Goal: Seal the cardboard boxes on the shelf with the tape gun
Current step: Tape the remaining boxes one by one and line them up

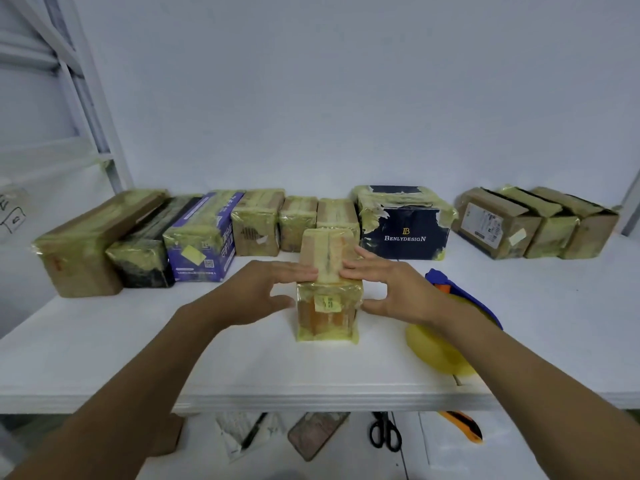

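A small cardboard box [327,306] stands upright near the front of the white shelf [104,341], wrapped in glossy, yellowish, wrinkled tape, with a dark seam running along its top. The left hand [263,289] and right hand [391,289] flank it: the fingers [301,271] of each lie straight and flat on the top on either side of the seam, with the thumbs low beside the box walls, gripping nothing.

Just right of this box lies the tape gun [453,289], with a blue frame and a round yellow roll, partly hidden by the right forearm. Behind the box runs a row of taped boxes [256,223], among them a navy printed one [403,233] with torn tape. Below the shelf edge, black scissors [384,434] and an orange knife [464,427] show; the other things there are blurred.
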